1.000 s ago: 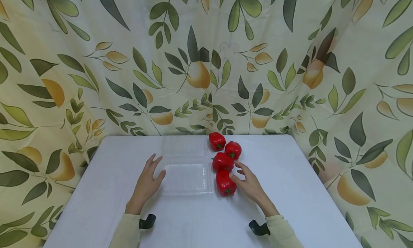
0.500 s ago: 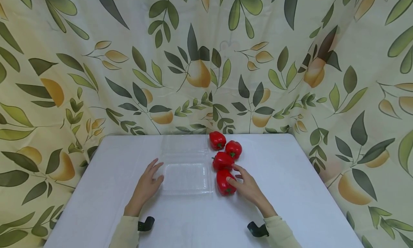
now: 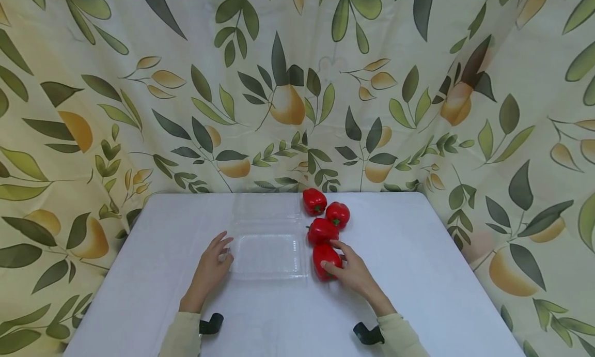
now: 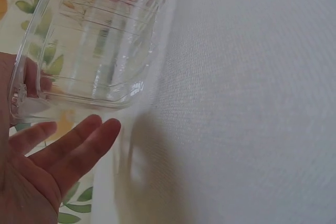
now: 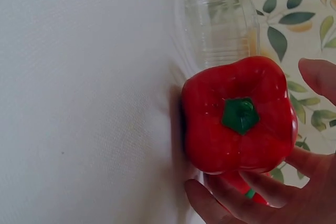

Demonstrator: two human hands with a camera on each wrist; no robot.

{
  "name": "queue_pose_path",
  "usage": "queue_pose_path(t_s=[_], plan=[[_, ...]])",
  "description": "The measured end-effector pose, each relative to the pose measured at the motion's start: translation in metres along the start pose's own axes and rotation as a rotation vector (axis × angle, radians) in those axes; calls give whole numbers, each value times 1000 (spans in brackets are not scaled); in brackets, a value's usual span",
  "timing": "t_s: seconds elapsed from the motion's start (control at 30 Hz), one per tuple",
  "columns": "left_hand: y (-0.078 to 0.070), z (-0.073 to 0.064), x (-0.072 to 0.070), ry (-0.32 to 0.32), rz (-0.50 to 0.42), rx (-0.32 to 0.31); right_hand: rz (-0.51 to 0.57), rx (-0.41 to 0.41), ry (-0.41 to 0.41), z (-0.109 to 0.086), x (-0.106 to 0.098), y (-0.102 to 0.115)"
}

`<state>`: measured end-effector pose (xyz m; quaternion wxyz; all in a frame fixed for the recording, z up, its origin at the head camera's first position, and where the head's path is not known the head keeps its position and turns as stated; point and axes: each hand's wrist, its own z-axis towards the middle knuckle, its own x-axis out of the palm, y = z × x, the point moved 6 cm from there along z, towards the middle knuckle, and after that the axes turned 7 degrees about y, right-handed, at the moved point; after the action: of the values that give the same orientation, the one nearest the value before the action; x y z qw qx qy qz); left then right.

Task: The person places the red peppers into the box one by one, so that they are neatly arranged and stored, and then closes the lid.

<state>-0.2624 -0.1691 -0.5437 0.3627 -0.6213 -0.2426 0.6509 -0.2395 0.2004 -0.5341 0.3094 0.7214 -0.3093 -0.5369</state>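
Fingers of my right hand (image 3: 350, 269) lie along the side of the nearest red bell pepper (image 3: 327, 261). In the right wrist view this pepper's green stem end (image 5: 240, 115) faces the camera. A gap shows there between the pepper and my thumb (image 5: 320, 80), which is spread above it. My left hand (image 3: 211, 272) is at the left edge of a clear plastic clamshell container (image 3: 267, 278), its lid (image 3: 267, 207) laid back. Through the clear wall my left thumb (image 4: 38, 80) shows at the rim, while the other fingers (image 4: 79, 153) stretch out below, spread apart.
Behind the nearest pepper lie another pepper (image 3: 322, 231), a third pepper (image 3: 338, 214) and one at the table's back edge (image 3: 314, 201). A white cloth covers the table (image 3: 395, 233). A leaf-and-fruit patterned curtain (image 3: 297, 88) hangs close behind it.
My right hand has moved left and slightly down, its thumb now farther over the nearest pepper. My left hand has shifted slightly down and left, its fingers drawn closer together. Peppers and container stay in place.
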Motion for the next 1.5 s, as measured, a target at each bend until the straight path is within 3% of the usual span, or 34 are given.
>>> queue_pose_path(t_s=[0.43, 0.97, 1.5], plan=[[-1, 1, 1, -10, 52, -16, -23, -2, -1, -2, 8, -1], [-2, 0, 0, -25, 35, -11, -11, -22, -10, 1, 9, -3], [-3, 1, 1, -11, 33, -18, 21, -58, -16, -5, -12, 7]])
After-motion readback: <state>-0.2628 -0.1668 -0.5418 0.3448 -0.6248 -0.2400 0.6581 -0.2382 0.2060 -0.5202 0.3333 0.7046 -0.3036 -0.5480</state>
